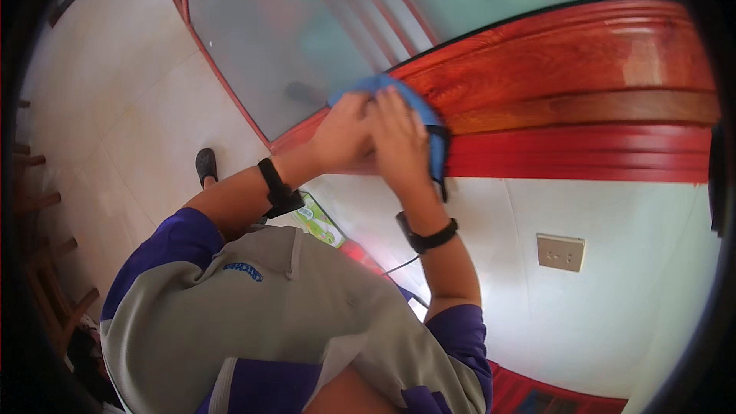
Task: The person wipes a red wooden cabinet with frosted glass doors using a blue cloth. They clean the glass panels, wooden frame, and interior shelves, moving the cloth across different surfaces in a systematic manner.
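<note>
My left hand [343, 134] and my right hand [399, 134] meet over a blue cloth item [418, 103] with a black band along one side. The fingers of the left hand curl in on the cloth. Those of the right hand lie close together across it, beside the left fingers. Slight blur covers the fingertips, and the palms are hidden. Both hands are at the edge of a glossy red-brown wooden ledge [537, 61], near the corner of a glass panel [291, 38]. Black straps circle both wrists.
Below the ledge, a white wall carries a beige socket plate [560, 252]. Wooden chairs [54, 276] stand at the left on pale floor tiles [146, 107]. A dark clog [205, 163] shows on a foot. A green printed panel [319, 219] lies below my hands, near a thin cable.
</note>
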`<state>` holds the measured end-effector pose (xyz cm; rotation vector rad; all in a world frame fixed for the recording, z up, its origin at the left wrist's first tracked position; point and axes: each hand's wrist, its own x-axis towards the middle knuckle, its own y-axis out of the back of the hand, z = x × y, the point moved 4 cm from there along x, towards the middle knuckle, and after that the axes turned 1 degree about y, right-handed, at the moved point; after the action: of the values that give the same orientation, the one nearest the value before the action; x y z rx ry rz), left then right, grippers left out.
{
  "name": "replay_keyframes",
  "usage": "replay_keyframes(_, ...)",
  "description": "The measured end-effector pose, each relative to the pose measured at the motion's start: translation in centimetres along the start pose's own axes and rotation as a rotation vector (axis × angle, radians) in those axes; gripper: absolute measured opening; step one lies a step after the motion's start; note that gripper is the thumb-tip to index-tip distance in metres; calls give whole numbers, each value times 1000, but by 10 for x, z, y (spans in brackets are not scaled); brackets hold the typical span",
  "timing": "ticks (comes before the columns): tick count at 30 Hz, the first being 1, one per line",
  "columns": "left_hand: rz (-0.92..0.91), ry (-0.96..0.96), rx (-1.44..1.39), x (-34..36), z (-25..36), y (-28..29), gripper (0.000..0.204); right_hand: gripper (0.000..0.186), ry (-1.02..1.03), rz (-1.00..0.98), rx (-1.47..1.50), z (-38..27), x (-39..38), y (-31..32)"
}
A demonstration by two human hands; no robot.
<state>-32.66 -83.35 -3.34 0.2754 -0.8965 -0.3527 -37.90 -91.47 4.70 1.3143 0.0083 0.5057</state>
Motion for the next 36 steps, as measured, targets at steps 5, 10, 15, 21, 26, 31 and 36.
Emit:
replay_keyframes(5, 300, -213, -7, 93, 49, 37, 42, 37, -224, 262, -288, 26, 28, 108)
replay_keyframes(10, 337, -179, 34, 80, 34, 21, 39, 34, -115, 222, -247, 20, 46, 82)
replay_keyframes(15, 57, 159, -139, -4, -35, -37, 43, 30, 1, -72, -268, -7, 27, -10)
replay_keyframes(21, -344, 195, 248, -106, -95, -59, 65, 44, -71, -458, 92, -39, 11, -116)
replay_keyframes(26, -350, 235, 223, -104, -98, -46, 71, 43, -244, -674, 250, -40, 6, -163)
replay_keyframes(31, -484, 233, 17, -41, -64, -17, 62, 40, 59, -146, -52, -24, 10, -79)
replay_keyframes(36, -21, -91, -181, 59, 3, 43, 33, 31, -80, 23, -184, 7, 28, 48)
